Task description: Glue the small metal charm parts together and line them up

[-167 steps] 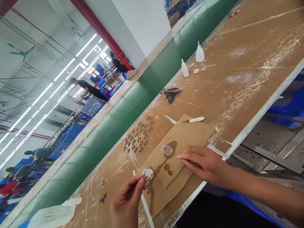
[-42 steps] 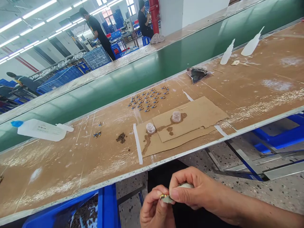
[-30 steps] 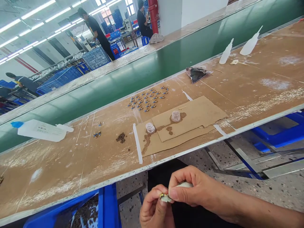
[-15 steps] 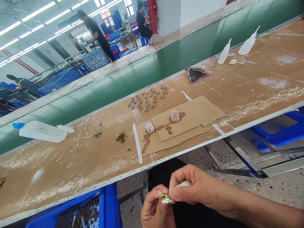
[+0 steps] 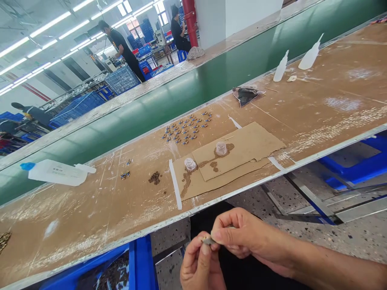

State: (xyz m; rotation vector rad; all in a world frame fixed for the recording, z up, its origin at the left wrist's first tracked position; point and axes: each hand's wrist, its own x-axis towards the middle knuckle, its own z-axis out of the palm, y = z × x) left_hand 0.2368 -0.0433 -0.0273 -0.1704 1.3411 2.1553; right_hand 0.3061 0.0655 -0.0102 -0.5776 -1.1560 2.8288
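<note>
In front of my lap, below the table edge, both hands meet at the fingertips. My left hand [image 5: 200,264] is closed, pinching a small piece with a yellowish part [image 5: 204,237], mostly covered by fingers. My right hand [image 5: 242,233] is closed on a pale cloth-like scrap [image 5: 208,241], whose greyish edge lies against the small piece. The fingers hide most of the scrap. On the table, beyond the hands, several small blue and gold pieces [image 5: 187,129] lie in loose rows. A few more blue and gold pieces [image 5: 125,175] sit to the left, near a pile of small brown parts [image 5: 155,178].
Two clear cups [image 5: 221,148] stand on wet-stained cardboard [image 5: 242,157]. A white bottle with a blue cap [image 5: 57,172] lies at left. Two squeeze bottles [image 5: 281,66] and a dark rag [image 5: 246,96] are farther right. A blue bin [image 5: 142,262] is below the table. People work in the background.
My right fingers have shifted slightly and turned over the small piece. Less of the pale scrap and of the piece shows now. The view has moved a little.
</note>
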